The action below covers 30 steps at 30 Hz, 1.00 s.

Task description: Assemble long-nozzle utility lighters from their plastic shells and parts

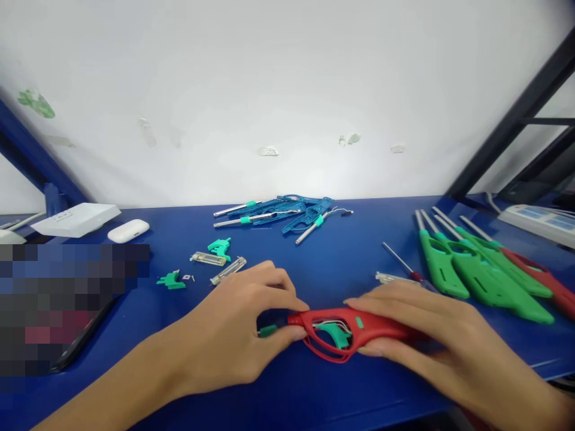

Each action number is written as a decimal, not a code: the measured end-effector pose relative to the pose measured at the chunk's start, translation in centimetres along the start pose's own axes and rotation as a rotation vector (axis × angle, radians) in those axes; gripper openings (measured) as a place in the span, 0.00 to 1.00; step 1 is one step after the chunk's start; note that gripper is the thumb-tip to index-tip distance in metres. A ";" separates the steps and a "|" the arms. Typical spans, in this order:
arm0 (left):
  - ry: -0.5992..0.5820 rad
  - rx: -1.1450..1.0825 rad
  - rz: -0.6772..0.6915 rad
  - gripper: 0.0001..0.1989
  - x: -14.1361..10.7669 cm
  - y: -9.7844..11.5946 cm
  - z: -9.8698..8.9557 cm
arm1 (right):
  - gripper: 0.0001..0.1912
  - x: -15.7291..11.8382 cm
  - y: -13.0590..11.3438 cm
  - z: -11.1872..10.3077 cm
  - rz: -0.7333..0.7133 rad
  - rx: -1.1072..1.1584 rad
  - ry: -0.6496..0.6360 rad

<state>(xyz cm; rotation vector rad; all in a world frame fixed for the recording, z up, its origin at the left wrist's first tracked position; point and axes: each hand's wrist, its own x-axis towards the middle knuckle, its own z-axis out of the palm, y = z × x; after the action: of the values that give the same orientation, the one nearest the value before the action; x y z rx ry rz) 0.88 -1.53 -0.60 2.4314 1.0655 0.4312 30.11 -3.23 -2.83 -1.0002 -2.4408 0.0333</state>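
Between my two hands is a red gas lighter with a green trigger and thin white wire showing in its loop. My left hand pinches its narrow front end between thumb and fingers. A dark green collar peeks out under that hand; the nozzle is mostly hidden. My right hand grips the handle, thumb below and fingers on top. The red shell halves look slightly parted along the loop's lower edge. Just past my left hand lie clear fuel tanks and loose green triggers.
Blue lighter shells with metal nozzles lie at the back. Several green lighters and a red one lie right, near a screwdriver. A white case, a white box and a blurred-out device are left. A power strip stands far right.
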 end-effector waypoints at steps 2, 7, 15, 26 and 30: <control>-0.028 0.018 0.008 0.08 0.2 0.0 0.2 | 0.15 -0.3 0.0 0.3 0.001 0.009 -0.007; -0.068 0.015 -0.022 0.07 0.3 0.0 0.4 | 0.17 -0.7 -0.1 1.2 0.002 0.053 0.006; -0.060 0.014 -0.027 0.07 0.2 0.1 0.5 | 0.16 -1.2 -0.2 1.7 0.096 0.120 -0.017; -0.116 0.047 -0.016 0.09 0.1 0.4 0.6 | 0.16 -1.3 0.0 1.6 0.234 0.208 -0.125; -0.114 0.112 -0.010 0.11 0.1 0.5 0.6 | 0.16 -1.1 -0.1 1.6 0.275 0.225 -0.143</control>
<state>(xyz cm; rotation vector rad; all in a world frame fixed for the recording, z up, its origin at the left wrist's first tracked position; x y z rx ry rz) 1.56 -1.92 -0.87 2.5137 1.0795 0.2324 29.95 -3.78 -4.71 -1.2556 -2.3394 0.4768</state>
